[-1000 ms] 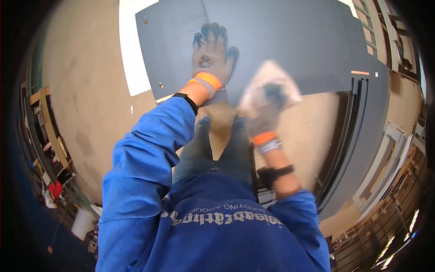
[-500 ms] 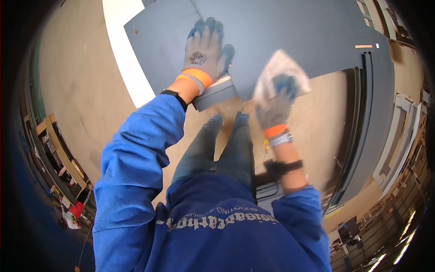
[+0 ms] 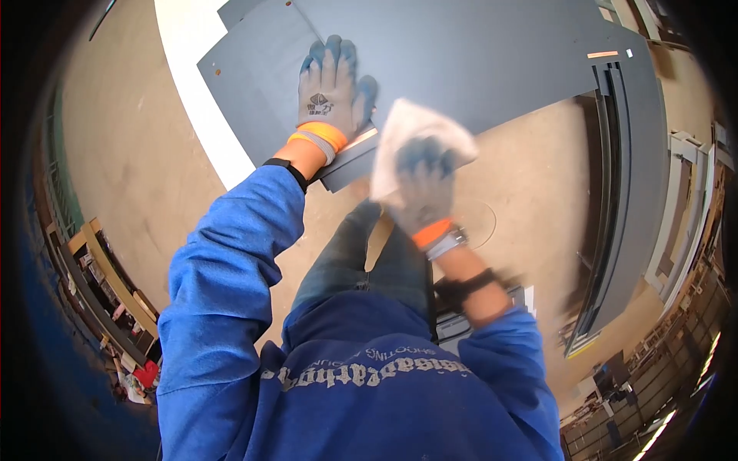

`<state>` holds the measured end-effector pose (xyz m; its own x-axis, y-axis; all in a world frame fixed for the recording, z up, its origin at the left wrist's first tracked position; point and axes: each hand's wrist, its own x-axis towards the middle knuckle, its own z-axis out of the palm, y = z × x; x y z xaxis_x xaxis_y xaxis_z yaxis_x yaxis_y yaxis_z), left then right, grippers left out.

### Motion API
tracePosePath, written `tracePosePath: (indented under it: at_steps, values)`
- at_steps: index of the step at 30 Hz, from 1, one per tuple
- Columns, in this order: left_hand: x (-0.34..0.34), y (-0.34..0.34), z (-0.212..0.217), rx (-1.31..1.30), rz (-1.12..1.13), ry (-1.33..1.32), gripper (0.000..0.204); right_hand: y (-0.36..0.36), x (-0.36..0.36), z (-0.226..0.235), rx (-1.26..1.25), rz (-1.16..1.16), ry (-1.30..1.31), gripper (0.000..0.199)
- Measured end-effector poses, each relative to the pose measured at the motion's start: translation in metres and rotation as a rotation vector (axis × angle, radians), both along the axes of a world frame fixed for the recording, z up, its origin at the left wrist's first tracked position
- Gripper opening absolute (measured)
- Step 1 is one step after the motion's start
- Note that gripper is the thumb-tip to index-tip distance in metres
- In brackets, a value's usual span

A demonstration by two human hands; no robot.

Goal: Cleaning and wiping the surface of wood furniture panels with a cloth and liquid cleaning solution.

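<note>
Tan floor (image 3: 131,146) shows across the left and middle of the frame, and a flat grey panel (image 3: 500,58) spans the top, its long axis running crosswise. At upper centre-left, the gloved left hand (image 3: 329,96) lies palm down on the panel, fingers extended, thumb spread, grasping nothing. Just right of it and slightly lower, a pale cloth (image 3: 403,123) overlaps the panel's near edge in view. The right hand (image 3: 425,177) is nearer, its fingers laid over the cloth (blur hides their bend; I cannot tell how firmly they grip).
</note>
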<state>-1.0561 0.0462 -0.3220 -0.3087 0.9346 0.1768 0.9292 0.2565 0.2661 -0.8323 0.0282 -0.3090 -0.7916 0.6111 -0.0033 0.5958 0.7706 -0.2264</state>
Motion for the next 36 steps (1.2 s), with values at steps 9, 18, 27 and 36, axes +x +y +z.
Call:
tracePosePath:
  at_steps: [9,18,27,36]
  values:
    - [0.000,-0.006,0.002,-0.072,0.031,-0.076,0.065,0.071,0.044,-0.008,0.169,-0.065,0.078,0.071]
    - [0.002,-0.007,-0.002,-0.100,0.015,-0.038,0.066,0.004,0.000,-0.014,0.152,-0.048,0.234,0.055]
    - [0.003,-0.004,0.007,-0.008,-0.008,-0.094,0.063,0.084,0.046,-0.021,0.270,-0.157,0.195,0.060]
    - [-0.001,0.000,0.001,0.088,-0.028,0.038,0.062,-0.006,0.002,-0.030,0.059,-0.091,0.336,0.054]
